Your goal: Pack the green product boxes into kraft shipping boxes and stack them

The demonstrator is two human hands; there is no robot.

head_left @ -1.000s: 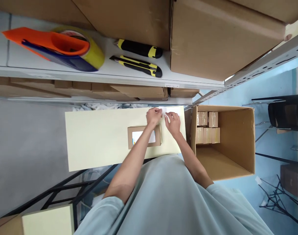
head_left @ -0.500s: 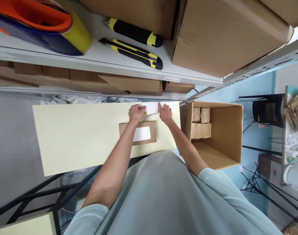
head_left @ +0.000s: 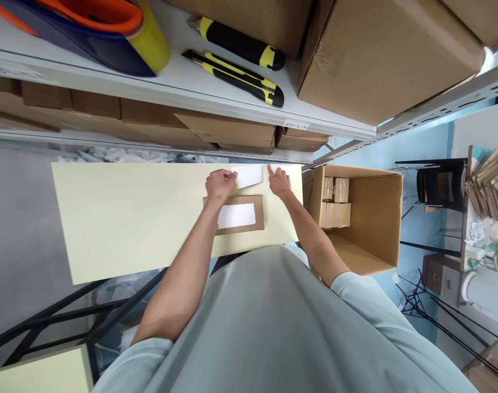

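My left hand (head_left: pixel 221 184) pinches the left end of a white label (head_left: pixel 249 176) near the back edge of the pale yellow table (head_left: pixel 130 218). Right of it, my right hand (head_left: pixel 280 181) rests with its index finger stretched out on another white paper (head_left: pixel 288 171), partly hidden under the hand. A narrow gap separates the two papers. Nearer my body lies a flat brown cardboard box (head_left: pixel 259 214) with a white label (head_left: pixel 237 215) on its top; my left forearm covers its left part.
An open carton (head_left: pixel 371 218) holding several small boxes (head_left: pixel 337 214) stands at the table's right end. Above the back edge, a metal shelf (head_left: pixel 232 106) bears two cutters (head_left: pixel 240 41), a tape dispenser (head_left: pixel 159 46) and a large box (head_left: pixel 388 60).
My left hand has moved left with the white label, opening a gap between it and the paper under my right hand. The label on the box shows more fully.
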